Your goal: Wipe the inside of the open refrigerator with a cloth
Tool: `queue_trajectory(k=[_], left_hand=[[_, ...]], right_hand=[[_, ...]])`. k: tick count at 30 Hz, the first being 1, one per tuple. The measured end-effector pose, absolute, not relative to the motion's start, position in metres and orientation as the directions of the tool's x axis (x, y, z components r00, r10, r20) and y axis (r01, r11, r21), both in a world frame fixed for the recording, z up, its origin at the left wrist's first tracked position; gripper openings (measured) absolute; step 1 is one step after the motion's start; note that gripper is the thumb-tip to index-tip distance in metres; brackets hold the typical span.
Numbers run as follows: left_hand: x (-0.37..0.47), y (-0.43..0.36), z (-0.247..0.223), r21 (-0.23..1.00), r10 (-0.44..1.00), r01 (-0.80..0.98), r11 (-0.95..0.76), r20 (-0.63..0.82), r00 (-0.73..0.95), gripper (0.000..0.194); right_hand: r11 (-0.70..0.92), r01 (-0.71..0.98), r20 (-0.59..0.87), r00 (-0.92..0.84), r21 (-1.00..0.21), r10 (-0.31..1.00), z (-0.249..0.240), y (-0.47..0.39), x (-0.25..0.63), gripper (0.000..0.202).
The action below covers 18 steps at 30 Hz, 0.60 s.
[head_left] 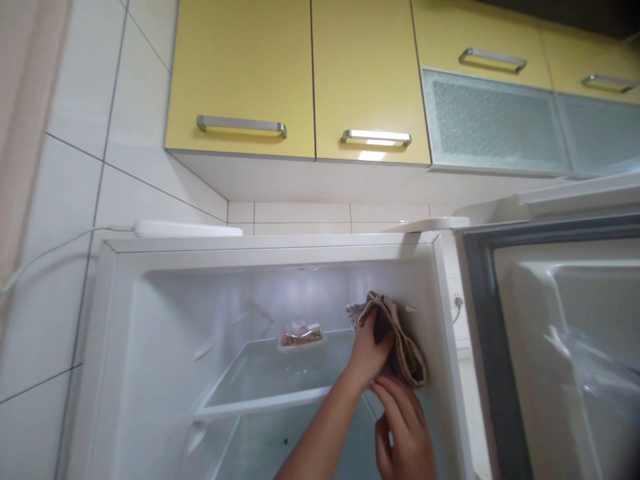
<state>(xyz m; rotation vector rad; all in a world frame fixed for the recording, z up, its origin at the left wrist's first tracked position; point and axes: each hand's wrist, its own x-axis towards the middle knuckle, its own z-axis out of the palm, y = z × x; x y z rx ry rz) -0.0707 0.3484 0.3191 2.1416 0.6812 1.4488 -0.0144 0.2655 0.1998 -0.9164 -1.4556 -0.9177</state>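
Observation:
A folded cloth (407,357), brownish with pale edges and a patterned corner, is up against the inner right wall of an open fridge (165,360). My left hand (371,350) grips it, thumb and fingers closed round its folds. Just below, my right hand (405,430) has its fingers stretched toward my left wrist and the cloth's lower edge, with a gap beside the thumb; whether the fingertips touch is unclear. Behind my left hand, a clear-wrapped food tray (301,335) sits at the back of the upper glass shelf (255,377).
The fridge door (575,347) stands wide on the right. A lower glass shelf (280,453) bears a small dark speck. Yellow cupboards (245,73) hang above the fridge. A white power strip (187,229) with a cord lies on its top, near the tiled wall (75,267).

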Motion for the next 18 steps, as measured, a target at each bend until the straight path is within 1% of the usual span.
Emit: queue_trajectory(k=[2,5,7,10,13,15,17,18], left_hand=[[-0.077,0.339,0.328,0.587,0.569,0.071,-0.807,0.739,0.360,0.060],[-0.085,0.326,0.340,0.568,0.513,-0.006,-0.823,0.748,0.420,0.050],[-0.089,0.319,0.345,0.587,0.522,-0.008,-0.810,0.726,0.447,0.051],[-0.098,0.311,0.344,0.598,0.530,0.030,-0.801,0.685,0.500,0.057],[-0.121,0.305,0.335,0.581,0.571,0.163,-0.798,0.638,0.517,0.055],[-0.148,0.304,0.324,0.533,0.622,0.323,-0.782,0.626,0.470,0.050],[-0.184,0.306,0.308,0.430,0.662,0.538,-0.725,0.651,0.372,0.045],[-0.205,0.308,0.298,0.369,0.678,0.659,-0.655,0.671,0.299,0.044]], right_hand=[[0.309,0.950,0.995,-0.064,0.039,0.072,0.215,0.263,-0.017,0.053],[0.164,0.986,0.987,-0.042,0.016,0.158,0.234,0.275,-0.017,0.056],[0.050,0.999,0.978,-0.031,0.021,0.206,0.241,0.291,-0.015,0.054],[-0.101,0.995,0.978,0.002,0.019,0.211,0.245,0.321,-0.010,0.051],[-0.140,0.989,0.968,-0.017,0.054,0.252,0.251,0.348,-0.009,0.049],[-0.145,0.983,0.945,-0.063,0.115,0.322,0.260,0.364,-0.011,0.046],[-0.146,0.974,0.916,-0.105,0.174,0.387,0.271,0.380,-0.013,0.045],[-0.143,0.969,0.902,-0.124,0.199,0.413,0.276,0.389,-0.014,0.046]])
